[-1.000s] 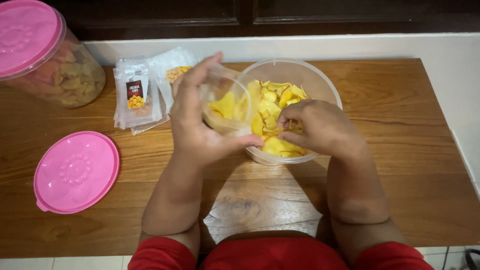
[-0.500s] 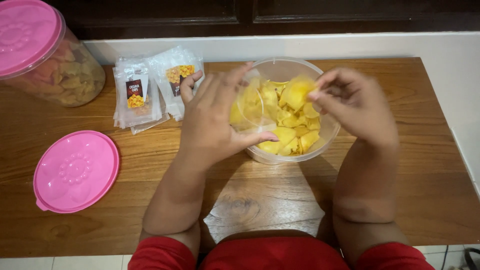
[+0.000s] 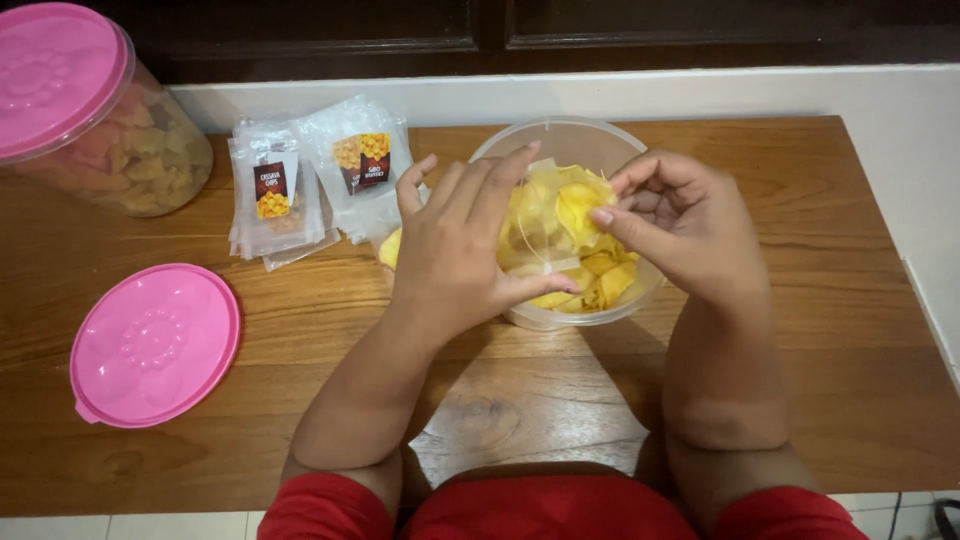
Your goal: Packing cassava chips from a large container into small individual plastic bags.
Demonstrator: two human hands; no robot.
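A round clear plastic tub (image 3: 590, 135) full of yellow chips (image 3: 600, 270) stands on the wooden table. My left hand (image 3: 455, 260) holds a small clear plastic bag (image 3: 535, 225) open over the tub's left side, and some chips show through the bag. My right hand (image 3: 680, 225) pinches a yellow chip (image 3: 580, 205) at the bag's mouth, above the tub.
A stack of small clear labelled bags (image 3: 300, 180) lies left of the tub. A loose pink lid (image 3: 155, 345) rests at the front left. A big clear jar of chips with a pink lid (image 3: 70, 90) stands at the far left. A white ledge (image 3: 900, 110) borders the table.
My right hand lifted chips out of the tub and brought them to the bag's mouth. My left hand shifted right with the bag, uncovering more of the bag stack.
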